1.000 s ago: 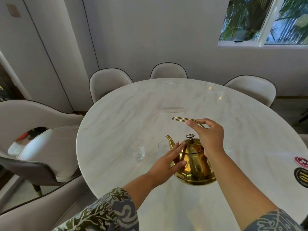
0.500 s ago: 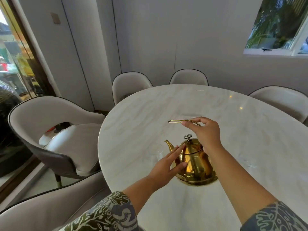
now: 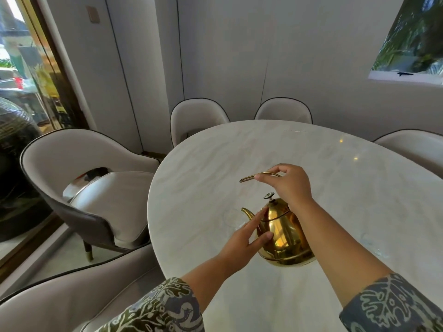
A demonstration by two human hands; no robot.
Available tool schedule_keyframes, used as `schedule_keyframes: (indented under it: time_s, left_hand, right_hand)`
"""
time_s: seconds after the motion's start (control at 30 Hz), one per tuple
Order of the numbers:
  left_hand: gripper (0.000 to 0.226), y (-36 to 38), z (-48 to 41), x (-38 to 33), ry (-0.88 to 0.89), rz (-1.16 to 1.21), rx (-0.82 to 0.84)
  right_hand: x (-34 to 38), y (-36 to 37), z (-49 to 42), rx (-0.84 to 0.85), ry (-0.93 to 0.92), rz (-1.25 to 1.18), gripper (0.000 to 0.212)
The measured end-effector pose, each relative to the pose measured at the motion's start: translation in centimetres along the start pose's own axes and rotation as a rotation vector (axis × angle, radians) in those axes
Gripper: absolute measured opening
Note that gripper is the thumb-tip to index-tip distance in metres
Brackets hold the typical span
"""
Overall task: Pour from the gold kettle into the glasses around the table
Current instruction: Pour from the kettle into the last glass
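Standing upright on the pale marble surface (image 3: 359, 188), near its close edge: the gold kettle (image 3: 282, 236), spout (image 3: 248, 213) pointing left, black-knobbed lid (image 3: 269, 197) in place. Gripping the thin looped handle (image 3: 254, 176) above the lid with fingers curled round it: the right hand (image 3: 288, 184), forearm crossing in front of the kettle's right side. Resting against the kettle's left flank just under the spout, with fingers stretched flat and thumb touching the belly, not closed round anything: the left hand (image 3: 242, 238). Showing faintly on the surface just left of the spout, partly behind the left fingertips: a clear glass (image 3: 231, 218); contents impossible to tell. Sitting blurred on the surface to the right of the right forearm: a second glass (image 3: 374, 243), well apart from the kettle. Covering both arms near the bottom edge: patterned sleeves (image 3: 167, 310). Ringing the surface: cream chairs with dark piping, one chair (image 3: 79, 178) at left, two more at the far side against the white wall, another at the right edge. Filling the left side: a glass door looking outdoors.
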State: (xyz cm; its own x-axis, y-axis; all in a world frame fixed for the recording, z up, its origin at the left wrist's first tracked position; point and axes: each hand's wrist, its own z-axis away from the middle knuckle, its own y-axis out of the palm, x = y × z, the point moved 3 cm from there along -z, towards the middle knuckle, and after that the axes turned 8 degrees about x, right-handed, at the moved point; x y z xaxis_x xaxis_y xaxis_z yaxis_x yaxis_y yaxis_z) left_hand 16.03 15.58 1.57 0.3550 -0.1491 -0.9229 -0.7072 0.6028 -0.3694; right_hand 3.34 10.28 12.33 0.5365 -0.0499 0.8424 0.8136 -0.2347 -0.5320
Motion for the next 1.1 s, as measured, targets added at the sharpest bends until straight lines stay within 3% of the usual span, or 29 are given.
schedule_keyframes:
  time_s: [0.8,1.1]
  left_hand:
    - [0.059,0.6,-1.2,0.7,0.054,0.226,-0.045]
    - [0.051,0.9,-1.6,0.9,0.08,0.272,-0.065]
  right_hand:
    - [1.7,0.9,-1.3,0.109,-0.002,0.206,0.032]
    - [2.0,1.0,-1.4,0.139,-0.015,0.244,0.033]
